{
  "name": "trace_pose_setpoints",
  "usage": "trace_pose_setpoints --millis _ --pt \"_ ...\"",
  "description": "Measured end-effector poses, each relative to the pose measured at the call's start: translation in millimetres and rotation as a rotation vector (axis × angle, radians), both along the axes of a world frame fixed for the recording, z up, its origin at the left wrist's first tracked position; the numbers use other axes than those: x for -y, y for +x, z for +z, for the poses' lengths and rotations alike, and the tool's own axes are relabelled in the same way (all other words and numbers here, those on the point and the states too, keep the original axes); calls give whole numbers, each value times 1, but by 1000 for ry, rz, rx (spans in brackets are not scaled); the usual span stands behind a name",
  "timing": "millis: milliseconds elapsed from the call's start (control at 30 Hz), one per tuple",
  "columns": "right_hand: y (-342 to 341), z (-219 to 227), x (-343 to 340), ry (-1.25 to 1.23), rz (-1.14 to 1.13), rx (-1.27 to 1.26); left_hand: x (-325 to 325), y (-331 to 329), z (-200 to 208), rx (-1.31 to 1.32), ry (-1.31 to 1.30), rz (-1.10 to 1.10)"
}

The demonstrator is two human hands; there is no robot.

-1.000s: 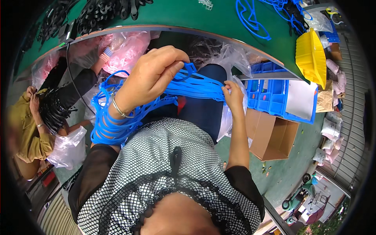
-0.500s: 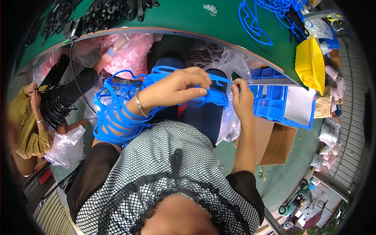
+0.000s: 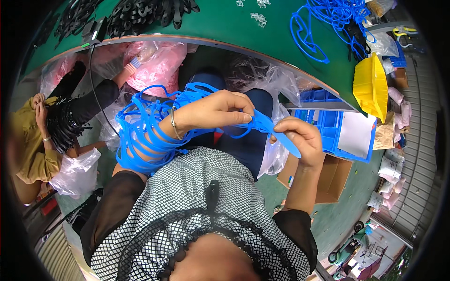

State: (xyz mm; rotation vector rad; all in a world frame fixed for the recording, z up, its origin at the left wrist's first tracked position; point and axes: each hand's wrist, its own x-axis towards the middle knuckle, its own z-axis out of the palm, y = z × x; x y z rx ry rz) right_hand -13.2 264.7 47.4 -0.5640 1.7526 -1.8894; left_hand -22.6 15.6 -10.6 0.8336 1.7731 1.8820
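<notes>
Many blue rubber straps (image 3: 140,136) hang in loops around my left forearm and spill over my lap. My left hand (image 3: 215,110) is above my lap with its fingers curled closed on the blue straps. Between it and my right hand (image 3: 300,138) stretches a blue strap (image 3: 287,144) with a wide, flat, rounded end. My right thumb and fingers pinch this strap near that end, which pokes out below them. Part of the bundle lies hidden behind my left hand.
On the green table (image 3: 225,30) ahead are black straps (image 3: 140,16), small clear pieces (image 3: 258,18) and tangled blue straps (image 3: 335,18). A yellow bin (image 3: 370,86) hangs at its right edge, near blue crates (image 3: 328,126) and a cardboard box (image 3: 333,180). Another person (image 3: 40,140) sits left.
My right hand has moved down and right and turned inward, now pinching the strap's flat end drawn out from the bundle. My left hand has shifted only slightly.
</notes>
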Motion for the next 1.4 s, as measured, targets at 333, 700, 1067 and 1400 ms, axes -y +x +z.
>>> trace_pose_setpoints --millis 333,700,1067,1400 --pt "-1 -21 30 -39 -148 66 11 13 20 305 137 136" --pt "-5 -28 41 -12 -30 347 20 14 20 410 84 118" --pt "0 -22 62 338 -114 -204 17 13 10 246 38 127" --pt "-3 -10 69 414 -282 -1250 9 7 6 -131 -332 315"
